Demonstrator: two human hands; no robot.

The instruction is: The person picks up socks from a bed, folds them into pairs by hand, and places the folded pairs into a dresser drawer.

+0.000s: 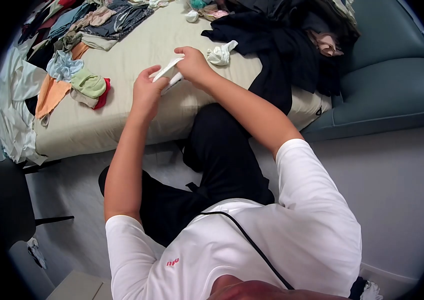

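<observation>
Left hand [148, 94] and right hand [193, 66] are gripping white cloth [168, 70], possibly a sock; small garments [89, 84] are already lying stacked near the bed's [117, 50] left edge; dark clothing [277, 55] is lying unfolded rightward.

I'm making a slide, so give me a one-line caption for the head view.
Left hand and right hand hold a white cloth over a bed strewn with clothes.

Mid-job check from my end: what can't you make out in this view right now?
Head view, hidden: parts of the white cloth, covered by the left hand and right hand, so its full shape is unclear.
Head view, hidden: most of the red cloth, under the green cloth.
Head view, cut off: the dark clothes, by the top edge.
Head view, lost: the chair's outer side, in the black border.
</observation>
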